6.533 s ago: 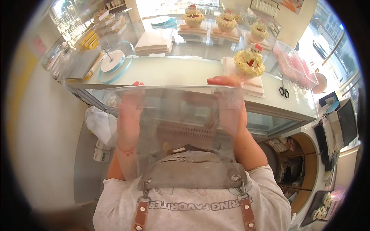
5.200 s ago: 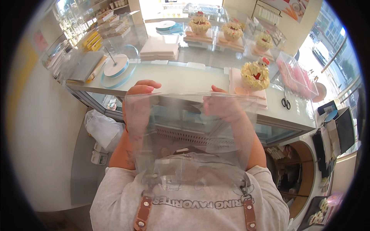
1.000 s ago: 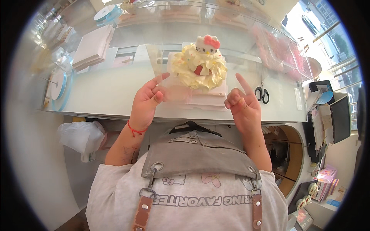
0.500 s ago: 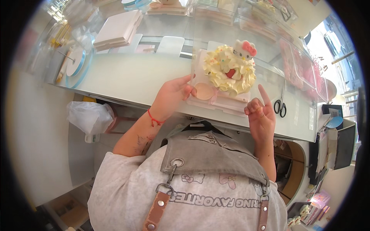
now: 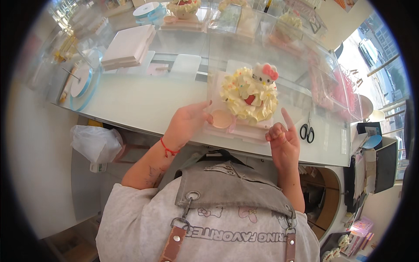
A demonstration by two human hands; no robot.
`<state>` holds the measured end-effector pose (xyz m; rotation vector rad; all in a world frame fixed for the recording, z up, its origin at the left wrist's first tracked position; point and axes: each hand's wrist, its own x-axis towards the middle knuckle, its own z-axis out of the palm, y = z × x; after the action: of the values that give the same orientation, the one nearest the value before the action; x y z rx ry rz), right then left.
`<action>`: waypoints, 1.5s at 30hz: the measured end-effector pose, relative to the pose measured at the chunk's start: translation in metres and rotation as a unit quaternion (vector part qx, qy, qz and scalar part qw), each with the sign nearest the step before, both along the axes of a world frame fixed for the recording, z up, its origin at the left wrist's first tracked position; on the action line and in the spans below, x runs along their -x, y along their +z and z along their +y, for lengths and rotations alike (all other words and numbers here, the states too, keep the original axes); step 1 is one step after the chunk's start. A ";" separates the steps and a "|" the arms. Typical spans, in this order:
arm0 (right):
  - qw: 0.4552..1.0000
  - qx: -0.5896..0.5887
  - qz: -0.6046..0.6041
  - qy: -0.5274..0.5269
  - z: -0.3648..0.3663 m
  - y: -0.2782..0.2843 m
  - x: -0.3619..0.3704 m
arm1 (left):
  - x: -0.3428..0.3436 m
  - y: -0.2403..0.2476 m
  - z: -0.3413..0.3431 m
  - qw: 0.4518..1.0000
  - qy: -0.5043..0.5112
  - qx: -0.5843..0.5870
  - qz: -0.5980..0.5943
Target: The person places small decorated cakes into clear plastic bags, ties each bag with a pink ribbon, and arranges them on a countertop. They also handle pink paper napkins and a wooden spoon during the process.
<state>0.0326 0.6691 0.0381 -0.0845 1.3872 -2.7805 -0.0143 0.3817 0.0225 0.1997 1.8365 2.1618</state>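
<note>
In front of me a ruffled cream-yellow cake-like piece (image 5: 229, 89) with sprinkles and a red centre sits on a pale pink base (image 5: 251, 132). A white cat-head figure (image 5: 264, 74) with a pink bow tops it. A round pale disc (image 5: 222, 118) with a pink ribbon lies at its front left. A clear plastic cover (image 5: 218, 56) stands around the piece. My left hand (image 5: 188, 124) is closed with thumb and finger at the cover's left edge. At the front right, my right hand (image 5: 284, 142) has curled fingers against the cover's side, index finger extended upward.
Black-handled scissors (image 5: 307, 133) lie right of my right hand. Stacked pale pink boxes (image 5: 128, 47) and a blue ribbon roll (image 5: 83, 83) are at left. A clear bin (image 5: 334, 87) with pink shreds stands at right. Similar decorated pieces (image 5: 185, 9) stand at the back.
The view has shifted, so everything sits slightly lower and further left. My hands, the cover and the piece keep nearly the same places relative to each other.
</note>
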 end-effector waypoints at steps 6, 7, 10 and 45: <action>1.000 -0.003 -0.019 -0.003 0.002 -0.004 0.002 | 0.001 0.004 0.000 1.000 0.002 0.021 -0.005; 1.000 -0.006 -0.018 -0.003 0.002 -0.005 0.001 | 0.001 0.004 0.000 1.000 0.002 0.029 -0.003; 1.000 -0.011 -0.014 0.000 0.002 -0.007 -0.002 | -0.001 0.007 0.000 1.000 -0.002 0.021 -0.004; 0.767 -0.640 -0.015 0.052 0.009 0.025 -0.043 | -0.033 0.025 0.004 0.926 0.023 0.360 0.112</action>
<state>0.0751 0.6784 0.0631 -0.0602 2.7235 -1.1939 0.0190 0.3858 0.0478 0.2409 2.6433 1.3862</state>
